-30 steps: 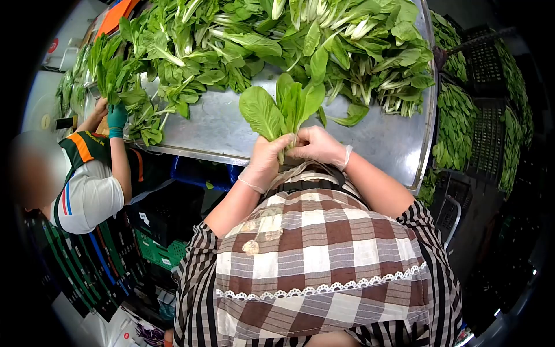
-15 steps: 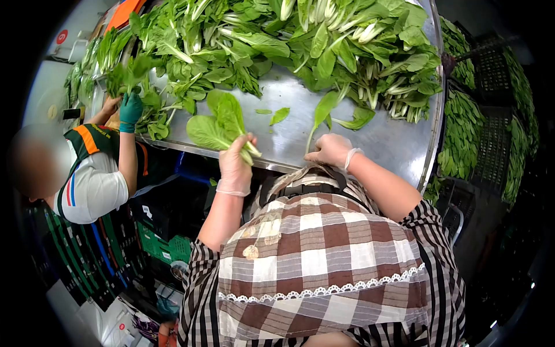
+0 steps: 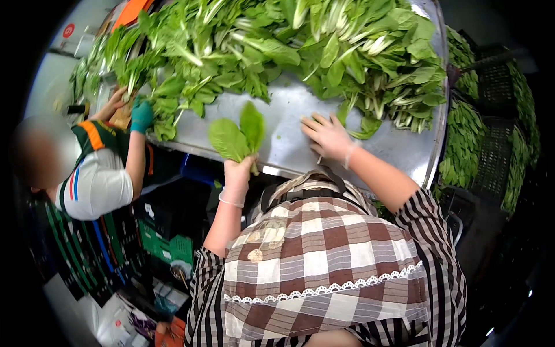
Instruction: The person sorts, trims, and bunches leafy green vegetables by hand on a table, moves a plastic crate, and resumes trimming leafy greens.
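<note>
My left hand (image 3: 238, 172), in a clear glove, is closed around the stems of a small bunch of leafy greens (image 3: 230, 137), whose leaves point up over the table's front edge. My right hand (image 3: 329, 137), also gloved, lies palm down with its fingers spread on the metal table (image 3: 283, 98). Loose leaves (image 3: 365, 124) lie just beyond and beside its fingers. A large heap of leafy greens (image 3: 231, 52) with white stems covers the back of the table.
At the left, a co-worker (image 3: 98, 168) with a green glove (image 3: 141, 114) handles greens at the same table. Black crates (image 3: 491, 153) filled with greens stand at the right. A green crate (image 3: 165, 246) sits low at the left.
My right hand has opened from a pinch and moved up and slightly left on the table. The small loose leaf pieces there are no longer visible. My left hand turned its bunch more upright.
</note>
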Tool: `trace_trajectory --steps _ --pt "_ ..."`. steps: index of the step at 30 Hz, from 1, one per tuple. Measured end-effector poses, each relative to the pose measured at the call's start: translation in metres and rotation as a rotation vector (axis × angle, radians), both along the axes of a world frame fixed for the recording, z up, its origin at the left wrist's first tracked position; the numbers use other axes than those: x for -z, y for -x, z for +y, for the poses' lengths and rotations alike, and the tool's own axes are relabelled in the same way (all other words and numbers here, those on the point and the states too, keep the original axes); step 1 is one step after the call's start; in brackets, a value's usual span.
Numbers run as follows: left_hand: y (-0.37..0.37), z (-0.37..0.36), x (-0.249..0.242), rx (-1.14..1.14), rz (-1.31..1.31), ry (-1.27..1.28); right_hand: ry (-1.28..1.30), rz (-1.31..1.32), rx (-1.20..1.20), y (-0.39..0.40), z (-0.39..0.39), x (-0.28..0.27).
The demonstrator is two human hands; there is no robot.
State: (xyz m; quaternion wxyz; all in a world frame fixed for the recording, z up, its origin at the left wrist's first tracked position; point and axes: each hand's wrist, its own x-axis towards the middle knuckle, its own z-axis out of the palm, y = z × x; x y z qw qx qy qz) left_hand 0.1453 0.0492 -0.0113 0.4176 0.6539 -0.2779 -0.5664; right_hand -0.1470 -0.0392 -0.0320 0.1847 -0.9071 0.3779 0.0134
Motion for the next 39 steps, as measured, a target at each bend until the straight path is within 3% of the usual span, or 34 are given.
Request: trace_trajectory --steps 2,3,6,7,10,12,16,17,20,21,24,28,32,33,36,39 --pt "0.003 -0.016 -0.014 0.163 -0.12 0.002 0.019 -0.026 0.106 0.031 0.023 -0.004" --pt "0.001 -0.018 0.012 0.334 -0.41 0.358 0.011 -0.02 0.158 0.042 0.036 -0.008" --pt "0.007 -0.027 0.015 0.299 -0.248 0.066 0.018 -0.071 0.294 0.058 0.057 -0.03" --pt "0.005 -0.031 0.018 0.144 0.011 -0.026 0.22 -0.209 0.343 0.056 0.049 -0.039" --pt "-0.007 -0.039 0.017 0.156 0.046 -0.072 0.054 -0.711 0.752 0.046 0.003 -0.076" --pt "-0.007 -0.041 0.024 0.06 -0.009 -0.052 0.173 -0.969 0.968 0.051 -0.041 -0.1" --pt "-0.002 -0.046 0.049 0.018 -0.224 0.249 0.247 -0.402 1.303 0.077 -0.098 -0.137" --pt "-0.002 -0.046 0.048 0.045 -0.35 0.25 0.158 -0.355 1.356 0.08 -0.103 -0.141" --pt "0.001 -0.047 0.025 0.11 -0.734 0.244 0.013 -0.438 1.364 0.096 -0.12 -0.117" --pt "0.001 -0.045 0.022 0.069 -0.724 0.214 -0.175 -0.713 1.382 0.093 -0.116 -0.122" --pt "-0.004 -0.038 -0.001 0.008 -0.89 0.35 -0.382 -1.439 1.275 0.1 -0.103 -0.123" --pt "0.015 -0.045 -0.044 0.071 -0.864 0.564 -0.278 -1.661 1.218 0.107 -0.076 -0.144" --pt "0.055 -0.067 -0.064 0.221 -0.503 0.731 -0.103 -1.563 1.12 0.105 -0.047 -0.159" --pt "0.072 -0.071 -0.064 0.185 -0.248 0.708 -0.038 -1.561 1.096 0.096 -0.038 -0.166" --pt "0.106 -0.081 -0.076 0.439 -0.095 0.713 0.146 -1.18 1.045 0.078 -0.004 -0.165" --pt "0.145 -0.085 -0.108 0.575 0.351 0.494 0.578 -0.737 0.726 0.053 0.017 -0.154"
